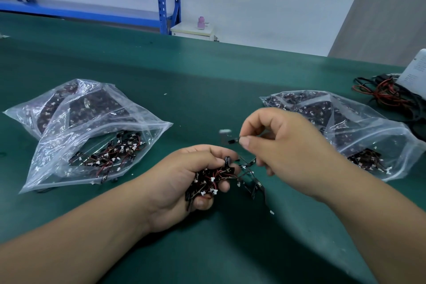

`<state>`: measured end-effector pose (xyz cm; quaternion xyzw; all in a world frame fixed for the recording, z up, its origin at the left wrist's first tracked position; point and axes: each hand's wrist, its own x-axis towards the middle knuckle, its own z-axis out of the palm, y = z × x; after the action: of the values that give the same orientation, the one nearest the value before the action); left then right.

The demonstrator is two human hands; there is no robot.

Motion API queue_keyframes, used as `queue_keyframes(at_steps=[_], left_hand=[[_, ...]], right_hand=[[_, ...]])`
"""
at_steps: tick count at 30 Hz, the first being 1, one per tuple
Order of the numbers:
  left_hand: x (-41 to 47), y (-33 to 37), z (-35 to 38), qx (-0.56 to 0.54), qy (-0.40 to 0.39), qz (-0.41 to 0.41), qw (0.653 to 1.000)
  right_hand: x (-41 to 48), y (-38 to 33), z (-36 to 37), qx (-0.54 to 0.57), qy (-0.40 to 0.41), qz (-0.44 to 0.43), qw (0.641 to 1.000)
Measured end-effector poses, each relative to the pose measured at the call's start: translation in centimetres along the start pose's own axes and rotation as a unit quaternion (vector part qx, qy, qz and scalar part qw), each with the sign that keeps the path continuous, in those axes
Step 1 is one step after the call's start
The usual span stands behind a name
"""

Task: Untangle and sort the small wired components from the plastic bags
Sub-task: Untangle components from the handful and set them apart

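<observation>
The left hand (182, 180) cups the clump (207, 182) of black-and-red wired parts just above the counter (207, 80), its fingers (223, 186) curled round it. The right hand (283, 145) holds one part (232, 141) up and clear of the clump, thumb and forefinger pinched tight on its black body. That part is blurred. A white plug (224, 131) seems to swing from its lead, though I cannot be sure the lead is free of the clump. That is the main risk: if the wire loops through others, a quick pull drags several parts out with it, or strains the thin lead where it joins the plug. Some strands (253, 185) hang out of the right side of the left-hand grip, loosely held, and they could drop and scatter. One small white piece (272, 212) lies on the counter below them. The pinch is on a small, slick body, so it may slip if the wire snags. A bag (92, 136) lies to the left and another bag (359, 136) to the right, both holding parts. Nothing shows which is source and which is sorted, so a part put in the wrong one would undo work. The cable tangle (387, 92) at far right is well apart.
</observation>
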<state>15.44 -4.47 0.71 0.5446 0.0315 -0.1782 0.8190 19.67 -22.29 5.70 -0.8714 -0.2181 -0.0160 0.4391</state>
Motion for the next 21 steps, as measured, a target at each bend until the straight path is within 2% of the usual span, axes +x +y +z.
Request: queue_keyframes(at_steps=[3,6,10,12,14,19,21], left_hand=[[0.1,0.0,0.0,-0.008,0.006,-0.002,1.0],[0.1,0.1,0.0,-0.019,0.01,-0.004,1.0],[0.0,0.1,0.0,-0.015,0.005,0.0,1.0],[-0.1,0.1,0.1,-0.007,0.004,0.002,1.0],[-0.1,0.0,0.0,0.001,0.008,0.004,1.0],[-0.1,0.0,0.1,0.02,-0.011,0.017,1.0],[0.0,0.0,0.1,0.029,-0.012,0.016,0.999]], right_hand=[[0.3,0.1,-0.4,0.043,0.06,0.027,0.997],[0.6,0.6,-0.9,-0.022,0.075,0.046,0.996],[0.5,1.2,-0.8,-0.078,0.01,0.071,0.994],[0.5,1.3,-0.7,-0.091,0.015,0.061,0.994],[0.4,1.0,-0.7,-0.079,0.012,0.043,0.996],[-0.3,0.2,0.1,-0.051,-0.088,0.002,0.995],[-0.4,0.3,0.7,-0.06,-0.086,-0.008,0.994]])
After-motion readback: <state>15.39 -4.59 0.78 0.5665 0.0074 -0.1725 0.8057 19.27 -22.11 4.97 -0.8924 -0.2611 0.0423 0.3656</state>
